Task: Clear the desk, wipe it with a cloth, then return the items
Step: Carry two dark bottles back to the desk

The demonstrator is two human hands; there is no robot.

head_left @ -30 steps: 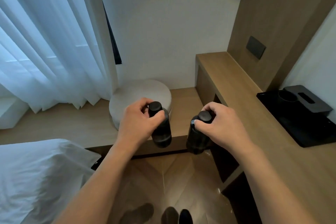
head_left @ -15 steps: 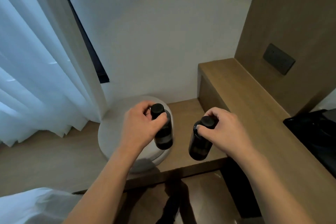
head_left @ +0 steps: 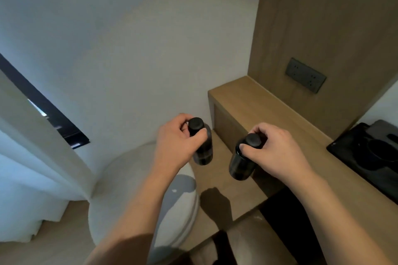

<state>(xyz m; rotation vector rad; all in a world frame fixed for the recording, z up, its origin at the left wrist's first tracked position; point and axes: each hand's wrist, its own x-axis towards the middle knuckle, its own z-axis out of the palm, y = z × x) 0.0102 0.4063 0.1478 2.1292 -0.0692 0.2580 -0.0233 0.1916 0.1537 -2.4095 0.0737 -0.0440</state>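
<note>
My left hand (head_left: 178,142) grips a dark bottle (head_left: 203,150) by its neck, just under the black cap. My right hand (head_left: 273,153) grips a second dark bottle (head_left: 240,165) the same way. Both bottles hang upright in the air above the low wooden ledge (head_left: 217,180), between the round cushion and the desk's side panel. The wooden desk (head_left: 254,103) runs along the right, its near-left stretch bare. No cloth is in view.
A round off-white cushion (head_left: 129,178) sits on the low ledge to the left. A black tray (head_left: 353,157) holding a dark cup and box sits on the desk at right. A dark wall socket (head_left: 305,75) is above the desk. White curtains hang at left.
I have stepped closer to the ledge and the view has swung right and down; both hands carried their bottles forward over the ledge. The bed has left the view.
</note>
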